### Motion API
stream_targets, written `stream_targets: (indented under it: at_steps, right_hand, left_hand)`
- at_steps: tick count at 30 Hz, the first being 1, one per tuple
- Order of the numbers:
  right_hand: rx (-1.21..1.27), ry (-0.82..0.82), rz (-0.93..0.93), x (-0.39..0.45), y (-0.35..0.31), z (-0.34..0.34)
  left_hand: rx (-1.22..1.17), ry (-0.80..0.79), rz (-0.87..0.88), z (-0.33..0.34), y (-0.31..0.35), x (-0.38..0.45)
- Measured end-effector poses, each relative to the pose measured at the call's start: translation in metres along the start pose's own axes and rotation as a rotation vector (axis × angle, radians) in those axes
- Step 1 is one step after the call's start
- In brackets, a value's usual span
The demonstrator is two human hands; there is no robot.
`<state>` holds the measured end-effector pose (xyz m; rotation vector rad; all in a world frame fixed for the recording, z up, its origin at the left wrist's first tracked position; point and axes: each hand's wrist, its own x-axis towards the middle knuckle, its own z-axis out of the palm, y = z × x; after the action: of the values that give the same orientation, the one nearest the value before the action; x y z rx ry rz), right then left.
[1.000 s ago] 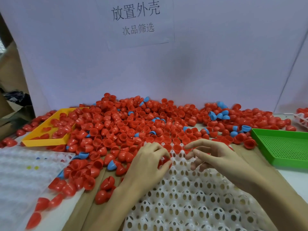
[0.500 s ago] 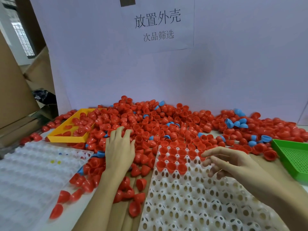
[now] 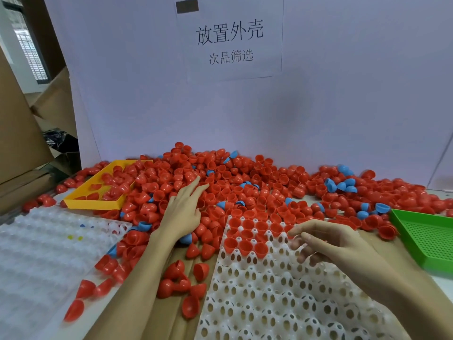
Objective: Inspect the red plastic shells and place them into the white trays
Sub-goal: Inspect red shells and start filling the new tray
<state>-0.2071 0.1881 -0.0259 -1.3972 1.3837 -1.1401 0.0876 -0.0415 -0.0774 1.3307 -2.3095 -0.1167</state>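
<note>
A big heap of red plastic shells (image 3: 245,182), with a few blue ones mixed in, lies across the back of the table. In front of it a white tray (image 3: 269,303) with round pockets holds several red shells (image 3: 247,231) in its far rows. My left hand (image 3: 183,209) lies on the heap left of the tray, fingers stretched out flat over the shells. My right hand (image 3: 318,241) hovers over the tray's far right part with fingers loosely bent; no shell shows in it.
A second white tray (image 3: 41,261) lies at the left. A yellow tray (image 3: 98,202) with red shells sits at the back left, a green mesh tray (image 3: 426,239) at the right. Loose shells (image 3: 181,285) lie between the white trays. Cardboard boxes (image 3: 22,133) stand far left.
My left hand left the white tray and went left and up onto the heap, reaching further into it. My right hand stayed over the tray. The view shifted left.
</note>
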Motion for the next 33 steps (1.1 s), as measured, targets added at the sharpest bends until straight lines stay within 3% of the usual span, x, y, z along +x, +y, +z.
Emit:
stream_targets:
  at_steps: [3,10,14,18,21,25,30,33]
  right_hand:
    - [0.007,0.006,-0.008,-0.001,-0.003,0.000]
    - [0.005,-0.009,-0.013,-0.003,-0.007,0.000]
    - [0.009,-0.003,-0.018,-0.003,-0.008,-0.002]
    - [0.020,0.000,-0.022,-0.004,-0.009,-0.004]
    - [0.012,-0.003,-0.023,-0.003,-0.008,-0.004]
    - [0.001,-0.008,-0.023,-0.003,-0.007,-0.003]
    - [0.016,0.000,-0.016,-0.003,-0.010,-0.005]
    - [0.029,0.023,-0.028,-0.004,-0.012,-0.006]
  left_hand:
    - [0.040,-0.073,-0.029,-0.001,-0.005,0.006]
    - [0.128,0.069,0.020,-0.010,-0.007,0.022]
    - [0.260,-0.054,0.045,-0.025,-0.005,0.040]
    - [0.157,-0.242,0.035,-0.046,-0.004,0.060]
    - [0.042,-0.113,0.001,-0.057,-0.005,0.076]
    - [0.269,-0.088,-0.009,-0.052,-0.014,0.088]
    - [0.334,0.032,0.013,-0.041,-0.013,0.083]
    - [0.116,0.196,0.091,-0.048,0.006,0.073]
